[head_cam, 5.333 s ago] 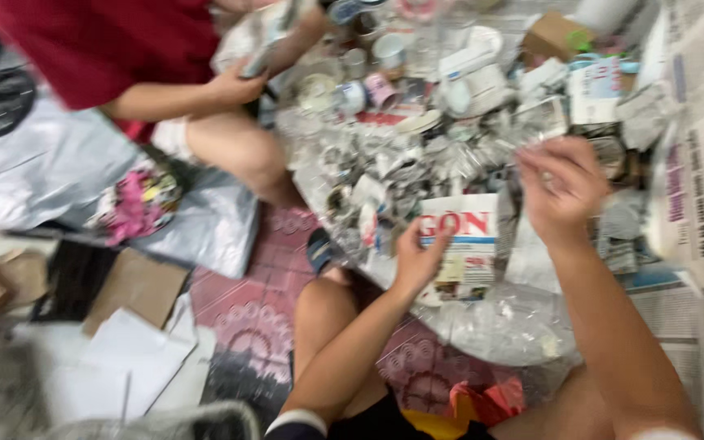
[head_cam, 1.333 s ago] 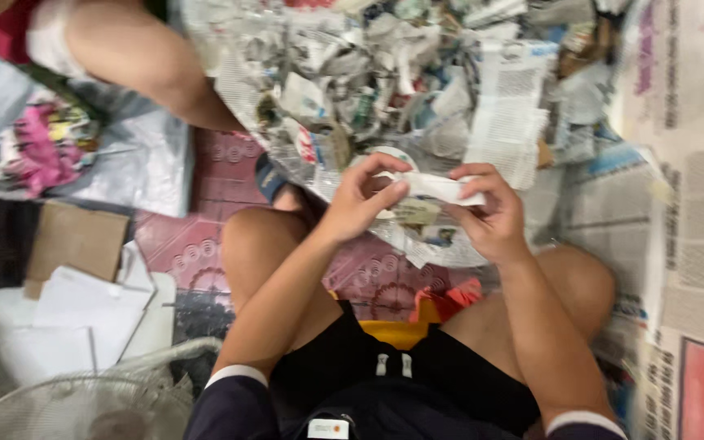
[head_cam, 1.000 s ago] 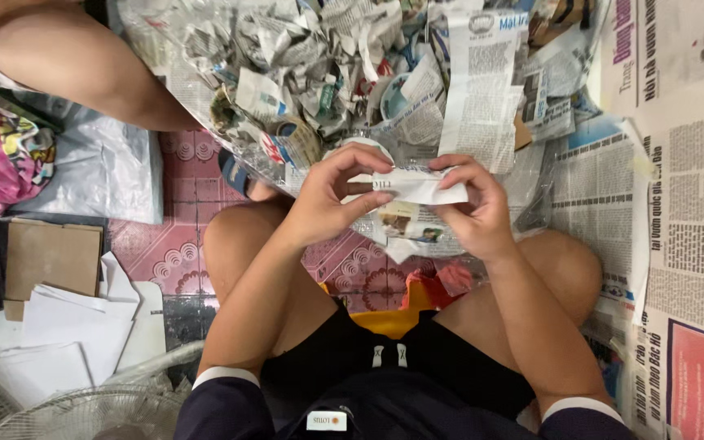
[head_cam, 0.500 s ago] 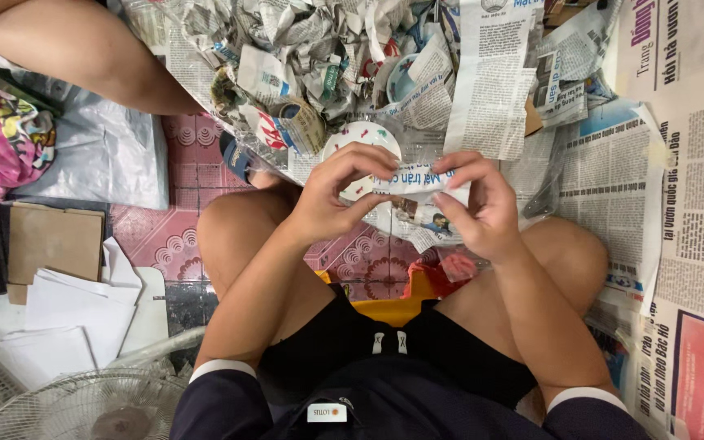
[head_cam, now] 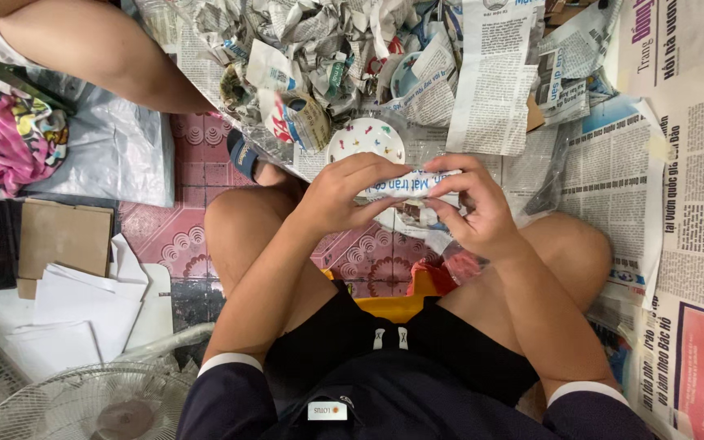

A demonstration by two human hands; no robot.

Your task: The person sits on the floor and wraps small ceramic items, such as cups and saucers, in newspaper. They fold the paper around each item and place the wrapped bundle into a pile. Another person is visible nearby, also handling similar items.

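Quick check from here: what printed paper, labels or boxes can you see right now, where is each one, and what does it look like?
Newspaper bundle: held between left hand and right hand, white with blue print.
Newspaper strip: above the hands, long, grey text.
Newspaper sheets: right side, flat, one red block.
Cardboard piece: left floor, brown, plain.
Clothing tag: bottom centre, small, white.

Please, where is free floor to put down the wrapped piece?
Bare tiles lie between the cardboard, the grey sheet and the left knee. The newspaper pile ahead is crowded. Both hands hold the wrapped piece.
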